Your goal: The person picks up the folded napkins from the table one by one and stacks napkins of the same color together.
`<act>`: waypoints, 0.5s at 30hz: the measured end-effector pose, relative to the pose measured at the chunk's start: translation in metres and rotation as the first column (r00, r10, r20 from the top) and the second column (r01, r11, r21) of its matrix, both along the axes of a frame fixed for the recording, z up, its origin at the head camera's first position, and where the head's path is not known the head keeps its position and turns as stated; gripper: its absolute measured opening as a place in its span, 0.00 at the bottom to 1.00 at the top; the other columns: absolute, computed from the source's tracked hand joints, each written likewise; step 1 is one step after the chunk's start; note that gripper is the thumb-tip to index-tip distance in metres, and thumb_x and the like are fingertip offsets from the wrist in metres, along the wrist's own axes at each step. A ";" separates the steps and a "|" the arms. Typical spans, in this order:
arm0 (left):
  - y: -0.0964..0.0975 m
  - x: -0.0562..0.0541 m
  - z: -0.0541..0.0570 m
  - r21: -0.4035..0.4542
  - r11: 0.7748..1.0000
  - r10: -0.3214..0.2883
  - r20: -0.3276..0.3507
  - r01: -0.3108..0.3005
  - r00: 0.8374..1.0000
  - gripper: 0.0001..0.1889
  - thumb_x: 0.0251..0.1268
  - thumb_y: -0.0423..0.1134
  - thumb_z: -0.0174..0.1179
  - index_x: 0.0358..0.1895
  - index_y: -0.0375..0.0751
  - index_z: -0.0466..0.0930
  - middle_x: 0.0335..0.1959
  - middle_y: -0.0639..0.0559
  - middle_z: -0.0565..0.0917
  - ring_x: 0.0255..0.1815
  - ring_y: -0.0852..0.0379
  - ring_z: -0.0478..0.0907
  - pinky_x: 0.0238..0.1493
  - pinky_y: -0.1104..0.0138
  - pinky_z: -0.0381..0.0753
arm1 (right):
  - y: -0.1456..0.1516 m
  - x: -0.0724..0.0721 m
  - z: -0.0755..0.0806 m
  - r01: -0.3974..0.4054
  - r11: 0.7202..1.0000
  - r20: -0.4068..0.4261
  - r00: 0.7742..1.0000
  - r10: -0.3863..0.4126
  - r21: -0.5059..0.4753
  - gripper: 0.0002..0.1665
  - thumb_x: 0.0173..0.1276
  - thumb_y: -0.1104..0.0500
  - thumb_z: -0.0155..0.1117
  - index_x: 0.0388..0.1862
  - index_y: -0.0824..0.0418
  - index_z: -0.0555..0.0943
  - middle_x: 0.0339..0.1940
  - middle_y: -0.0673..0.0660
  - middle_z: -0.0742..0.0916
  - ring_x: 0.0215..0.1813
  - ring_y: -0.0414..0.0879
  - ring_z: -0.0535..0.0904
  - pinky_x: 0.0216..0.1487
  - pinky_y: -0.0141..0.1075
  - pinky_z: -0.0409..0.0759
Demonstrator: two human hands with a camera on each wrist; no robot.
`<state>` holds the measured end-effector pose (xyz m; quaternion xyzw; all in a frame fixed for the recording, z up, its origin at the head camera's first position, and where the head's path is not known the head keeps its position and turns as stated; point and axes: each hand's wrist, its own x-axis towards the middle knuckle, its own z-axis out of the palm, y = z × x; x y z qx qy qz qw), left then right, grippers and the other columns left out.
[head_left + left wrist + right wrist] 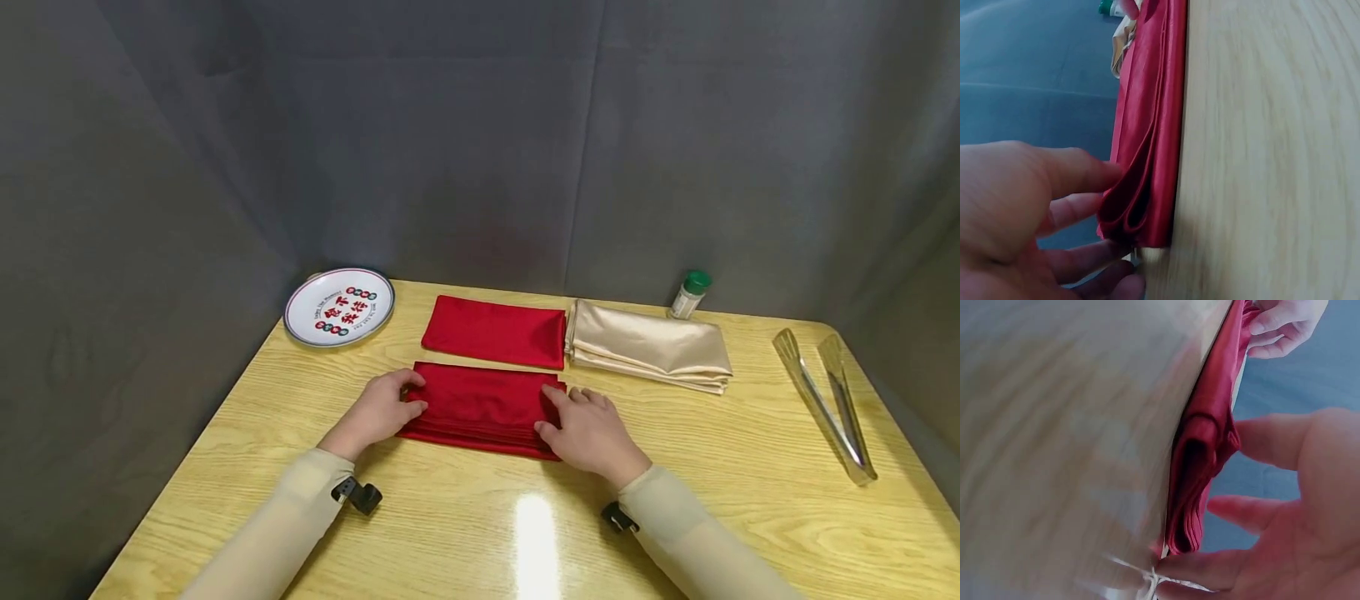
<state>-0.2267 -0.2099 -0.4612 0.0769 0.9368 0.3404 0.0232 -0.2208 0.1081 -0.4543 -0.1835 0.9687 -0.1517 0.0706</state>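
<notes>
A folded dark red satin cloth (480, 400) lies on the table between my two hands, its stacked layers showing along the near edge. At its left end my left hand (378, 404) touches the cloth with thumb and fingers spread along the side. The left wrist view shows looped folds of the cloth (1141, 156) against those fingers. My right hand (592, 429) rests at the right end, index finger and thumb reaching onto the top. In the right wrist view, the fingers of the right hand (1285, 519) are extended beside the layered end.
Behind it lie another folded red cloth (495, 332) and a folded gold satin cloth (648, 342). A white printed plate (306, 312) stands back left. A small green-capped bottle (688, 296) is behind the gold cloth. Metal tongs (823, 412) lie at the table's (435, 517) right.
</notes>
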 end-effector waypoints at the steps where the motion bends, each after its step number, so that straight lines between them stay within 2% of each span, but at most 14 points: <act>1: 0.001 0.000 0.000 -0.011 1.000 0.007 0.000 -0.007 1.000 0.16 0.60 0.35 0.66 0.52 0.38 0.80 0.47 0.45 0.81 0.47 0.48 0.75 0.52 0.55 0.73 | 0.000 -0.001 -0.001 -0.001 1.000 0.007 1.000 0.001 -0.004 0.38 0.68 0.44 0.60 0.74 0.56 0.67 0.65 0.71 0.75 0.70 0.69 0.62 0.70 0.59 0.54; 5: 0.005 -0.001 -0.001 -0.021 1.000 0.024 -0.005 -0.024 1.000 0.17 0.59 0.36 0.68 0.51 0.38 0.81 0.50 0.42 0.81 0.53 0.45 0.75 0.56 0.53 0.72 | 0.001 -0.005 -0.006 -0.026 0.997 0.019 0.999 0.027 -0.066 0.37 0.63 0.49 0.67 0.70 0.56 0.71 0.65 0.70 0.75 0.70 0.68 0.62 0.69 0.58 0.56; 9: 0.006 -0.003 -0.004 0.043 0.999 0.032 0.021 -0.033 0.999 0.16 0.58 0.35 0.68 0.51 0.39 0.81 0.54 0.41 0.79 0.60 0.43 0.72 0.62 0.52 0.69 | 0.003 -0.011 -0.012 -0.011 0.975 0.052 0.998 0.023 -0.222 0.34 0.59 0.57 0.72 0.65 0.55 0.75 0.63 0.64 0.76 0.66 0.63 0.66 0.64 0.56 0.65; 12: 0.005 -0.003 -0.006 0.113 0.992 0.052 0.048 -0.057 0.997 0.15 0.59 0.33 0.67 0.50 0.40 0.81 0.54 0.42 0.79 0.57 0.46 0.72 0.60 0.53 0.68 | 0.004 -0.015 -0.015 0.009 0.942 0.073 0.997 0.017 -0.337 0.32 0.58 0.62 0.71 0.63 0.54 0.76 0.60 0.61 0.76 0.63 0.59 0.69 0.61 0.53 0.69; 15: 0.004 -0.002 -0.005 0.181 0.981 0.059 0.063 -0.069 0.996 0.15 0.58 0.31 0.66 0.50 0.41 0.81 0.52 0.43 0.79 0.51 0.49 0.71 0.56 0.56 0.69 | 0.006 -0.017 -0.017 -0.003 0.913 0.063 0.998 0.032 -0.407 0.31 0.58 0.65 0.70 0.62 0.54 0.77 0.60 0.60 0.77 0.63 0.57 0.71 0.61 0.52 0.70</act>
